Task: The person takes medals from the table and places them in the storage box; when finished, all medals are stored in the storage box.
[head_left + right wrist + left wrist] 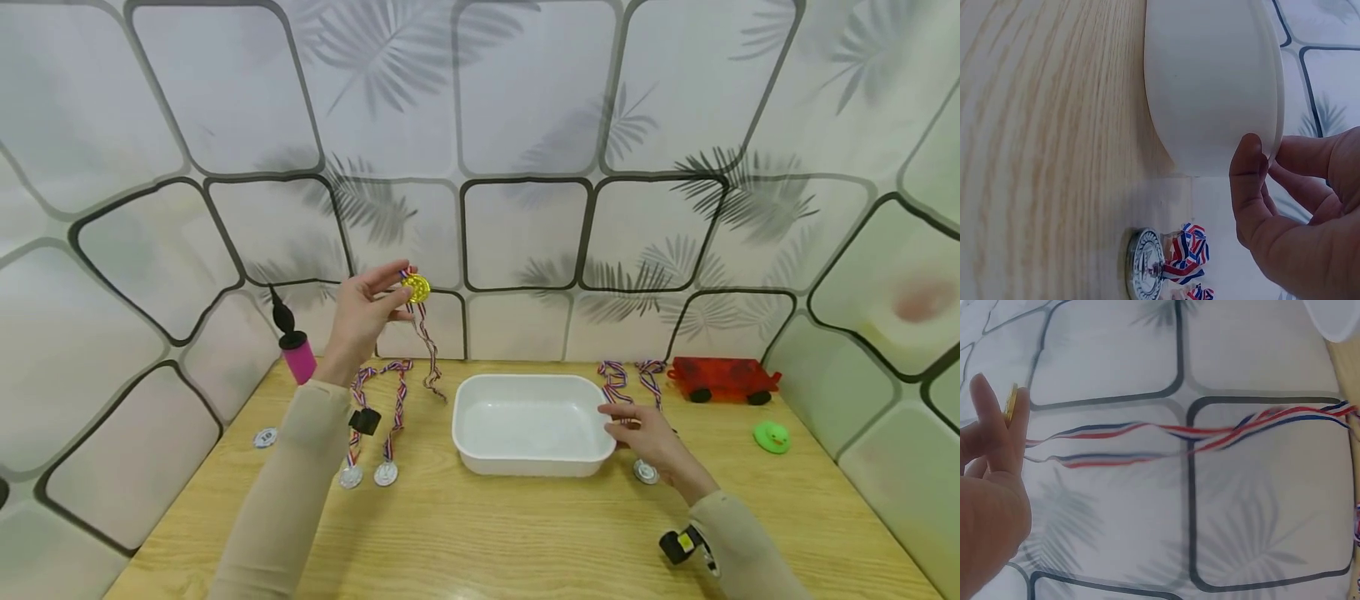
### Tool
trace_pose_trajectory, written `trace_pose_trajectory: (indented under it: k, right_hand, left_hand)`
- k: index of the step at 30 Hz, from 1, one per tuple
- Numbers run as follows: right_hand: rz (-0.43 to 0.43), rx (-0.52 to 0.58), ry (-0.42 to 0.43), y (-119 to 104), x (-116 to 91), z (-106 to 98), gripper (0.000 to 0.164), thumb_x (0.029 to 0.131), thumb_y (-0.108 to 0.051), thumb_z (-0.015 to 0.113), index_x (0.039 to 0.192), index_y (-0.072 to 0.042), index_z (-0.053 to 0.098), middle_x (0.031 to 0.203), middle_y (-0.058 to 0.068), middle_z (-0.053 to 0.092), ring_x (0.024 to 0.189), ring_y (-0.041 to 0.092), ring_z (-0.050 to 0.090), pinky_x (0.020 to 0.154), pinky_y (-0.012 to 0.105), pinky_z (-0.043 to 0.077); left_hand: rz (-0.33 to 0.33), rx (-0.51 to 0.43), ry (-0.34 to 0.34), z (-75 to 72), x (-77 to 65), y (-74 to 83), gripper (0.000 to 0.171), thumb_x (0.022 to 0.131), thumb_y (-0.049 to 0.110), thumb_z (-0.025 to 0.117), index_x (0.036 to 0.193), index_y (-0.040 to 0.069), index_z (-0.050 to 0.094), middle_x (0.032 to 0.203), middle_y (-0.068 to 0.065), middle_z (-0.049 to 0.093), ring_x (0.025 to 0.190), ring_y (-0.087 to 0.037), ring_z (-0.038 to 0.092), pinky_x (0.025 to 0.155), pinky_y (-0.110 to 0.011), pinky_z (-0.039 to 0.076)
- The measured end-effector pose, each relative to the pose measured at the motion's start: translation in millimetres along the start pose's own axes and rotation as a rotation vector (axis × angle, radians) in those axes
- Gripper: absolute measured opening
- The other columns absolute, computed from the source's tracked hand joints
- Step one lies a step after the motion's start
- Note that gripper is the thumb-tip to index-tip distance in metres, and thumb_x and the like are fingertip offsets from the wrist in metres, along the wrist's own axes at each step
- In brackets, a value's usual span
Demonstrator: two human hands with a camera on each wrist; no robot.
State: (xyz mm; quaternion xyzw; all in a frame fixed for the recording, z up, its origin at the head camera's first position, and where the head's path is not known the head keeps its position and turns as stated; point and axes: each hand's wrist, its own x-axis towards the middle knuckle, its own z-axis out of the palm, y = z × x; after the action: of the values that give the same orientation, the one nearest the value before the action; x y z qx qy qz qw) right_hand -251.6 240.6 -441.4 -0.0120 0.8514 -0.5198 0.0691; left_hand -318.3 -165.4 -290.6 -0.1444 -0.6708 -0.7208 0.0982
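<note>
My left hand [358, 312] is raised above the back left of the table and pinches a gold medal [417, 288]. From that medal a red, white and blue ribbon [1229, 432] hangs down, its lower end near the tabletop. With thumb and fingers my right hand [648, 437] pinches the right rim of a white plastic tub [534, 467], which stands on the table. Two silver medals [386, 473] on striped ribbons lie left of the tub. Beside my right hand lies another silver medal [1146, 265], its ribbon bunched behind it.
At the back left stands a pink and black pump-like object [298, 358], with a round chip [265, 437] in front of it. A red toy cart [723, 379] and a green rubber duck [772, 437] are at the right. A patterned curtain [525, 233] encloses the table.
</note>
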Motion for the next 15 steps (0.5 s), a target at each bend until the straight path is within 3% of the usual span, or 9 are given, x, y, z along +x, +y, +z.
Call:
trace_pose_trajectory:
  k: [15]
  right_hand:
    - [-0.006, 0.02, 0.0, 1.8, 1.0, -0.7, 0.038, 0.097, -0.006, 0.058, 0.134, 0.003, 0.056, 0.136, 0.027, 0.052, 0.096, 0.019, 0.06, 0.082, 0.036, 0.06]
  left_hand:
    - [0.134, -0.076, -0.021, 23.4, 5.2, 31.0, 0.046, 0.088, -0.006, 0.066, 0.133, 0.003, 0.059, 0.133, -0.015, 0.062, 0.085, -0.015, 0.072, 0.058, -0.028, 0.06]
